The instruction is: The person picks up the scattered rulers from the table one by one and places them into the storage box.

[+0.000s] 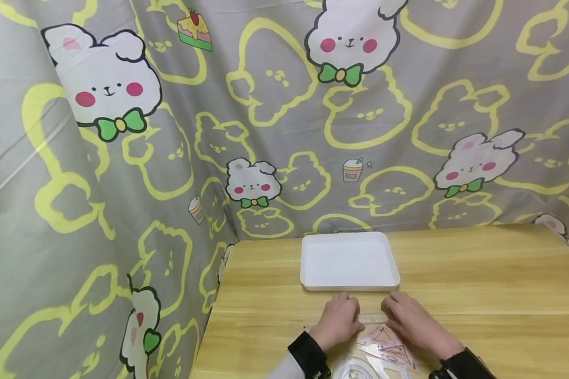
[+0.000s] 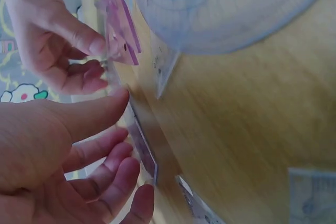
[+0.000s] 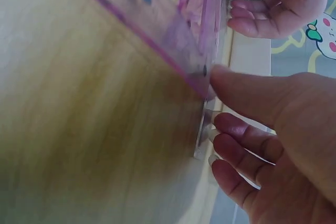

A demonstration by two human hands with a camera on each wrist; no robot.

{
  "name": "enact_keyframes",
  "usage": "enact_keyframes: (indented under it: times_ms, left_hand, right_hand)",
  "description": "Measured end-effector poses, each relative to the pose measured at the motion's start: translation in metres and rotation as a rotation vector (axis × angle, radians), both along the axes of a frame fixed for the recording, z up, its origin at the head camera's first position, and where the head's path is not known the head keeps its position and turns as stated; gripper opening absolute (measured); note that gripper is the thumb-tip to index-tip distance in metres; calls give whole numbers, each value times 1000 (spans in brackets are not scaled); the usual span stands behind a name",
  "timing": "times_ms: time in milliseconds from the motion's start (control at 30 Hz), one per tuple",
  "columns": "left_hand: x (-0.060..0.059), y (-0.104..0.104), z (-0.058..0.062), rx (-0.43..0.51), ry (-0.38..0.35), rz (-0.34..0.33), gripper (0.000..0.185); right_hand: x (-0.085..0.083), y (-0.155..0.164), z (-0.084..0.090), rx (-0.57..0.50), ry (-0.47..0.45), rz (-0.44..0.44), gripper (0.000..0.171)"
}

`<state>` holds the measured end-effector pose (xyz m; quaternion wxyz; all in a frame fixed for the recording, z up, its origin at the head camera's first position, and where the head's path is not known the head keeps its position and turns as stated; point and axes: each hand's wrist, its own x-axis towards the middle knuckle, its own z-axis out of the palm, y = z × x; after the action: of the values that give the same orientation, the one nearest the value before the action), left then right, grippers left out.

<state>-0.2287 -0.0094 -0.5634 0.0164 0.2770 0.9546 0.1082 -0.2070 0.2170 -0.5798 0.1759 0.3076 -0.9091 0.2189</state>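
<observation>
A clear straight ruler (image 1: 373, 318) lies crosswise between both hands, just in front of a white tray. My left hand (image 1: 339, 322) pinches its left part between thumb and fingers; the ruler's edge (image 2: 144, 145) shows beside the fingertips in the left wrist view. Toward the other end, my right hand (image 1: 418, 323) holds the ruler (image 3: 200, 139) with thumb on the near side and fingers on the far side. A pink-edged transparent set square (image 3: 157, 30) is close by the right thumb. Nearer the body is a clear round-edged protractor (image 2: 215, 24).
The white tray (image 1: 350, 261) stands beyond the hands on the wooden table (image 1: 479, 279). Other clear pieces (image 2: 197, 203) lie near the left hand, one marked with a scale (image 2: 315, 198). A rabbit-patterned curtain (image 1: 284, 131) hangs behind and at the left.
</observation>
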Motion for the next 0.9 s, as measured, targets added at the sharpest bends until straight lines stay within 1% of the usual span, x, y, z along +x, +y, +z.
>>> enact_keyframes:
  times_ms: [133, 267, 367, 500, 567, 600, 667, 767, 900]
  left_hand:
    - [0, 4, 2, -6, 5, -23, 20]
    - [-1, 5, 2, -11, -35, -18, 19]
    - [-2, 5, 1, 12, -72, -21, 21]
    - [-5, 4, 0, 64, -134, -58, 19]
    - [-7, 4, -1, 95, -152, -71, 19]
    - [-7, 4, -1, 112, -160, -73, 19]
    - [-8, 3, -2, 138, -161, -70, 18]
    - [-7, 1, -1, 161, -146, -77, 17]
    - [-3, -3, 1, 167, -84, -98, 17]
  right_hand:
    - [0, 2, 0, -13, -21, 15, 33]
    - [0, 4, -1, -20, -73, 12, 32]
    - [0, 6, -1, -46, -172, 14, 31]
    - [-3, 8, -2, -160, -404, 45, 26]
    - [-5, 9, -1, -219, -487, 64, 24]
    - [-6, 10, -1, -237, -513, 72, 23]
    - [-8, 10, 1, -245, -528, 82, 21]
    - [-8, 9, 5, -230, -524, 91, 20]
    - [-5, 7, 11, -225, -488, 107, 17]
